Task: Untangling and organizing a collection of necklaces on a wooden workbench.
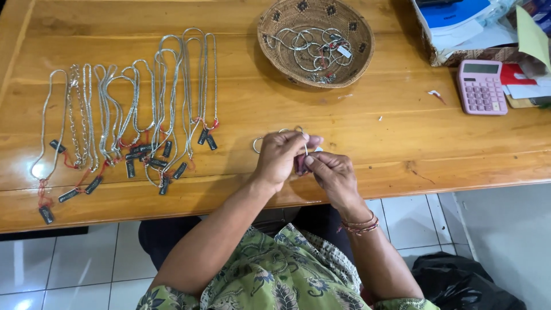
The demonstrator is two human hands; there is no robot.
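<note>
Head view, looking down over a wooden table (367, 123). The left hand (279, 156) and right hand (333, 175) are meeting at the near edge of the table, roughly centre. Fingers of both are pinching in together around a silver bangle (270, 138) and a small dark tag (301, 163); the left thumb and forefinger are gripping the ring's wire where it loops out to the far side, while the right fingertips are closing on the tag end. Held low and close to the body, probably so the fine work is staying steady and in sight.

To the left, a row of silver chains (132, 115) is lying stretched out far-to-near, side by side and apart enough to tell each from the next. Each is carrying a dark tag on red thread at its near end (likely the finished ones, set out so tags are all reading from one side).

Far centre, a woven basket (315, 41) is holding a loose tangle of more silver rings (307, 49), some with tags; they are heaped, not ordered, so this looks like a holding bin within arm's reach.

Right side, a pink calculator (481, 86) is lying flat near a stack of papers (459, 23) at the far right corner, well apart from the hands. The right wrist is wearing thin bracelets (360, 224).
</note>
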